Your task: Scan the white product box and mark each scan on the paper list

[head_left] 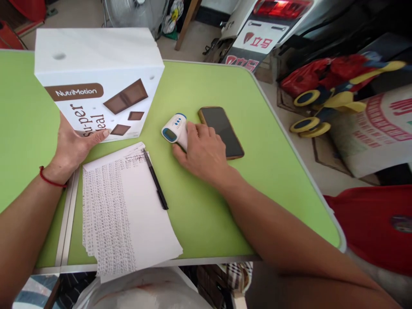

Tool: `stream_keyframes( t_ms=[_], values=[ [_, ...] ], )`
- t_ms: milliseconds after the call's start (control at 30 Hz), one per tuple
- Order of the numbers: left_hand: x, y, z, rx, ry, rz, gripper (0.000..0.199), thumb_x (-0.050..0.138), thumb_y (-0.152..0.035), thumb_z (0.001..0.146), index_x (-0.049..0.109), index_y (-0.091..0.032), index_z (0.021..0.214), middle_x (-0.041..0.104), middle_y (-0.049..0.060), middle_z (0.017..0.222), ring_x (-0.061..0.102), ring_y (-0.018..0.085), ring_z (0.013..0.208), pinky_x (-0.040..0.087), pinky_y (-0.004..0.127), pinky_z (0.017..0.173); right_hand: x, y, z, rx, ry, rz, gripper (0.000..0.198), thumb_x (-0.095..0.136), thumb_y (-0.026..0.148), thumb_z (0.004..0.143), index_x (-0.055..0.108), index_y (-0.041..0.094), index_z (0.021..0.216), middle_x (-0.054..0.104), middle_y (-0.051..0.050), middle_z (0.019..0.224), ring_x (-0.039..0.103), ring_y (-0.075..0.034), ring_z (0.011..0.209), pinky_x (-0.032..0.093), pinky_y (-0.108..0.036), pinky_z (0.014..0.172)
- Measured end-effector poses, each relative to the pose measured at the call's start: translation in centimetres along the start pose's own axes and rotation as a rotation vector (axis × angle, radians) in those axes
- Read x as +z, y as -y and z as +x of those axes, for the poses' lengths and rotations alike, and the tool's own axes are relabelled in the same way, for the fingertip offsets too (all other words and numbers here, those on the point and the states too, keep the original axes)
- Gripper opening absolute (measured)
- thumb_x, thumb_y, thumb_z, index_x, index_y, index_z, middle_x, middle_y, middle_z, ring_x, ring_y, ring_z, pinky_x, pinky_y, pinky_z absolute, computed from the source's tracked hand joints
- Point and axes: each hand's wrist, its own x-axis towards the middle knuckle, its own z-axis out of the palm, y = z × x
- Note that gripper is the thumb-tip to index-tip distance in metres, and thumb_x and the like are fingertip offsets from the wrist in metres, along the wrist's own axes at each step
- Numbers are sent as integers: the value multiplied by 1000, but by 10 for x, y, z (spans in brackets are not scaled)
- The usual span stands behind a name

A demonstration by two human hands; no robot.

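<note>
My left hand (75, 143) grips the lower edge of a white NutriMotion box (99, 47), which has pictures of brown chocolate-like pieces on its front. The thumb lies across the box's front; the other fingers are mostly hidden. On the green table, my right hand (206, 152) is closed around the handle of a white and blue infrared thermometer (175, 127), its small display turned toward me. Just right of those fingers lies a dark phone (223, 131) in a brownish case. A stack of handwritten sheets (151, 231) rests between my arms, with a black pen (156, 180) on top.
The green table (257, 189) has a metal edge and a seam at left. Beyond it stand a fan (128, 13) and a white scooter's rear (257, 40). At right are a yellow-and-blue wheeled toy (322, 111), a printed sack (380, 128) and a red seat (373, 227).
</note>
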Motion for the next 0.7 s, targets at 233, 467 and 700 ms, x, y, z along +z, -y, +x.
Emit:
stream_keyframes(
  t_ms=[233, 467, 700],
  values=[
    [4, -1, -1, -7, -75, -13, 58, 82, -55, 70, 58, -23, 111, 64, 3, 127, 57, 29, 126, 42, 56, 114, 9, -1, 2, -31, -75, 66, 39, 43, 34, 90, 53, 6, 117, 58, -26, 107, 52, -36, 96, 48, -42, 66],
    [5, 1, -3, -48, -70, 5, 77, 84, -65, 62, 52, -19, 115, 65, 4, 117, 61, 28, 115, 49, 53, 100, -7, -20, 15, 61, 170, 186, 31, 60, 43, 82, 61, 15, 96, 63, -17, 94, 60, -30, 80, 48, -40, 64],
    [4, 10, -9, -107, -168, -56, 60, 74, -65, 75, 57, -22, 115, 65, 7, 121, 62, 29, 114, 51, 50, 97, -26, 23, -14, -82, 24, 1361, 39, 48, 60, 89, 57, 22, 96, 61, -4, 77, 56, -18, 65, 48, -34, 56]
  ],
)
